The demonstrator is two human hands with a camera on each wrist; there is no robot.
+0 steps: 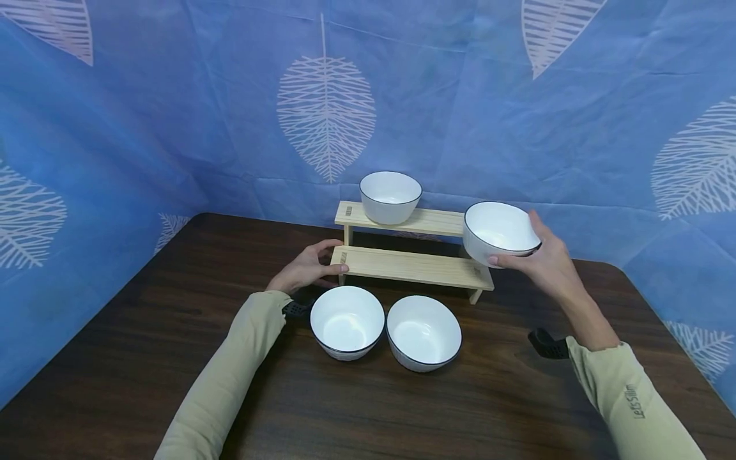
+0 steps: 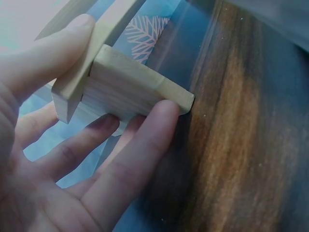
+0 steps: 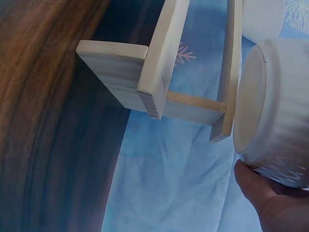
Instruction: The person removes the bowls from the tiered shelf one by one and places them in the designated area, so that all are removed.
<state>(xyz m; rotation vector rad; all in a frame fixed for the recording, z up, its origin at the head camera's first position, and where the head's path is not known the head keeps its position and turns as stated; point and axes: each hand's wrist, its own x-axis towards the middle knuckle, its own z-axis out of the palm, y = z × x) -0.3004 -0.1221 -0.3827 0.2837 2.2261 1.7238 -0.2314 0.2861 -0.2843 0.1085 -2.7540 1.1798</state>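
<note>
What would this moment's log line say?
left hand: grips wooden rack; right hand: holds bowl; upper shelf: another bowl; table: two bowls

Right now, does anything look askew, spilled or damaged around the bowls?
Nothing stands out: the two-tier wooden rack stands upright, three dark-rimmed white bowls rest upright, and the right hand holds a fourth.

I have the left hand (image 1: 307,265) at the left end of the lower shelf (image 1: 411,264); behind it runs the upper shelf (image 1: 437,222), bearing a first bowl (image 1: 391,195) to that hand's right. My right hand (image 1: 549,262) has a second bowl (image 1: 497,230) at that shelf's right end. Right of the left hand and nearer, a third bowl (image 1: 347,322) and fourth bowl (image 1: 424,332) stand on the desk (image 1: 132,332).
</note>
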